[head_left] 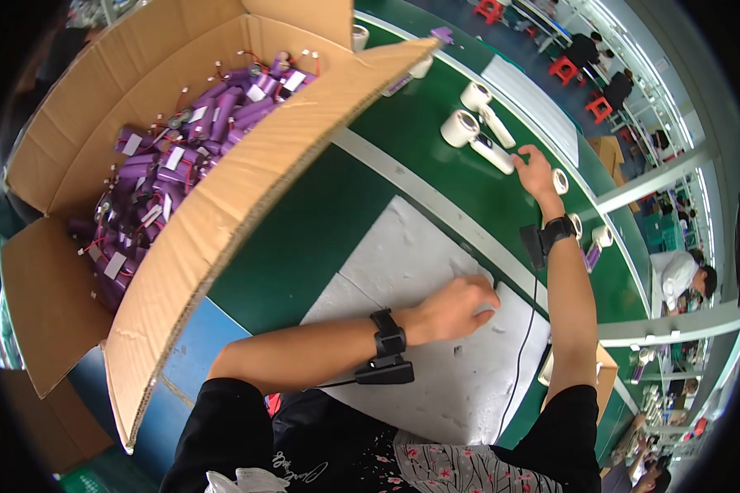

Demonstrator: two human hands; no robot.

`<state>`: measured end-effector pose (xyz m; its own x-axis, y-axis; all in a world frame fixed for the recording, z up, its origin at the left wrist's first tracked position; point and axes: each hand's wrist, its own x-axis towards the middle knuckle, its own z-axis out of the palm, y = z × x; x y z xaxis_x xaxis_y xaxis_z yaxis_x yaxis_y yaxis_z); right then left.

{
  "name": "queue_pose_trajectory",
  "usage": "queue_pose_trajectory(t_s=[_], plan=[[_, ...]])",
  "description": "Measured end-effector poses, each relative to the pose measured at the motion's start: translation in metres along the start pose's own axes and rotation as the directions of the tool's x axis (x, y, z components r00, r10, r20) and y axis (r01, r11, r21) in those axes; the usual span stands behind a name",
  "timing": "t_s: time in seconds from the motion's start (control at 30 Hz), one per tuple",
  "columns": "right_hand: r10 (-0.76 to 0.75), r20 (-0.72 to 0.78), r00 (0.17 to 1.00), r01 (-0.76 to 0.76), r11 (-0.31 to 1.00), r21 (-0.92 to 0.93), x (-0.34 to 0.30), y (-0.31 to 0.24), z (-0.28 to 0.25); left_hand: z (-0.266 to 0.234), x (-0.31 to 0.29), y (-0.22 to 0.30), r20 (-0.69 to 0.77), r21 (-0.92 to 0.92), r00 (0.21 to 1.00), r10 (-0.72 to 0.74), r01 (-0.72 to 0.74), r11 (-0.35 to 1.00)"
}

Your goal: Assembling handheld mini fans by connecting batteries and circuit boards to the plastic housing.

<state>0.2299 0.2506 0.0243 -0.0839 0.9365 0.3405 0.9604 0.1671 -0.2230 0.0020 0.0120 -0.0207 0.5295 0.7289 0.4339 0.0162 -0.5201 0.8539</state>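
Observation:
My left hand [452, 311] is over the grey mat [403, 255], fingers loosely curled and thumb a little apart; nothing shows between them. Beyond the conveyor's metal edge, my right hand [536, 174] reaches out with fingers apart, close to the handle end of a white handheld device [492, 154] with a round head. Whether the fingertips touch it I cannot tell. A second such white device [495, 126] lies just behind it. A black band with a small box sits on each wrist.
A large open cardboard box [247, 205] at left holds many purple battery packs [214, 123] with red wires. More white round-headed parts [560, 181] lie along the green belt [386, 140]. A metal strip [436, 193] separates belt and table. A black cable [524, 353] crosses the mat.

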Motion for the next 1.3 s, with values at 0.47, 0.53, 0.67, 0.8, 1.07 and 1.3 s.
queue_pose_trajectory(t_s=[0.47,0.53,0.67,0.8,1.07,1.3], plan=[[0.280,0.061,0.958,-0.284,0.956,0.076,0.053,0.008,0.038,0.000,-0.003,0.007,0.091,0.001,0.989,-0.116,0.116,0.993],[0.423,0.192,0.885,-0.453,0.878,0.154,0.054,-0.003,0.049,-0.003,-0.005,0.004,0.080,0.018,0.990,-0.117,0.116,0.993],[0.438,0.165,0.884,-0.453,0.888,0.071,0.070,0.069,0.055,0.010,0.008,0.007,0.065,-0.021,0.998,-0.022,0.023,1.000],[0.400,0.219,0.890,-0.427,0.900,0.093,0.083,0.059,0.051,0.008,0.004,0.004,0.038,-0.023,0.999,-0.032,0.033,0.999],[0.264,0.272,0.925,-0.308,0.104,0.946,-0.014,0.004,-0.078,0.008,0.004,0.002,0.033,-0.052,0.999,-0.036,0.038,0.998],[0.231,0.237,0.944,-0.285,0.205,0.936,-0.216,-0.051,-0.132,0.001,0.005,0.010,0.088,-0.026,0.996,-0.006,0.009,1.000]])
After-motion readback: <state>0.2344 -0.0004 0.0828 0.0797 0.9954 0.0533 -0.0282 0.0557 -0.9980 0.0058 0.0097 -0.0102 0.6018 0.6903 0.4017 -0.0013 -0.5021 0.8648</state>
